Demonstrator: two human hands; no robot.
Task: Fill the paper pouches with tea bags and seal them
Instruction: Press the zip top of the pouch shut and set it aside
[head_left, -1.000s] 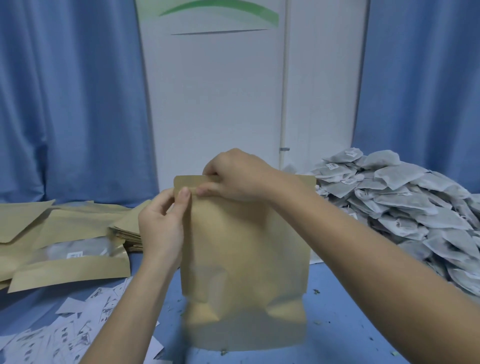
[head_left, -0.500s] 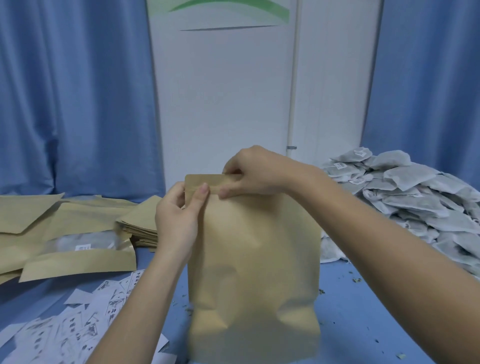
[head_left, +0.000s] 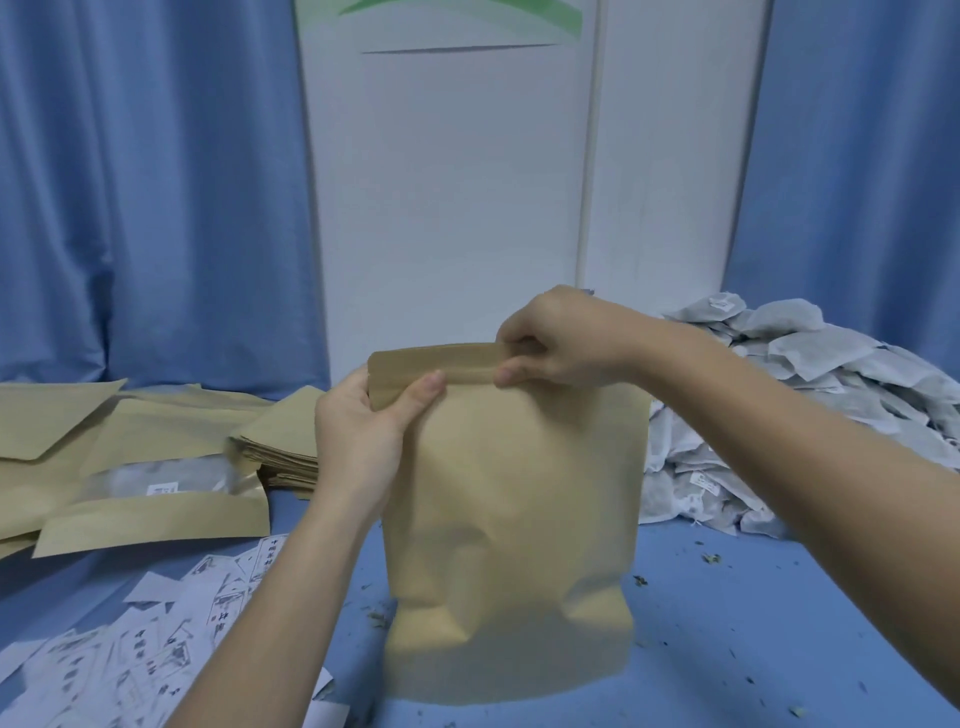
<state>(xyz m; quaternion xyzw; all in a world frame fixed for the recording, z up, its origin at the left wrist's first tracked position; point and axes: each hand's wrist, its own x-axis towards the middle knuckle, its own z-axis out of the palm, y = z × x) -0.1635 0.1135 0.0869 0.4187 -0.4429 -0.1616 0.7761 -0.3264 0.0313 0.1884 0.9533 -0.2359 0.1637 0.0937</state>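
A bulging brown paper pouch (head_left: 511, 530) stands upright on the blue table (head_left: 753, 623) in front of me. My left hand (head_left: 363, 436) pinches the pouch's top strip at its left corner, thumb on the near side. My right hand (head_left: 561, 343) pinches the same top strip near its middle, fingers curled over the far side. A large heap of grey-white tea bags (head_left: 810, 395) lies at the right, behind my right forearm. The pouch's contents are hidden.
Flat brown pouches (head_left: 150, 457), one with a clear window, lie in piles at the left. Small printed white paper slips (head_left: 140, 639) are scattered at the front left. Tea crumbs dot the table. Blue curtains and a white panel stand behind.
My right hand has slid to the right along the pouch's top strip, away from my left hand. The left hand keeps its hold at the left corner. The camera has shifted.
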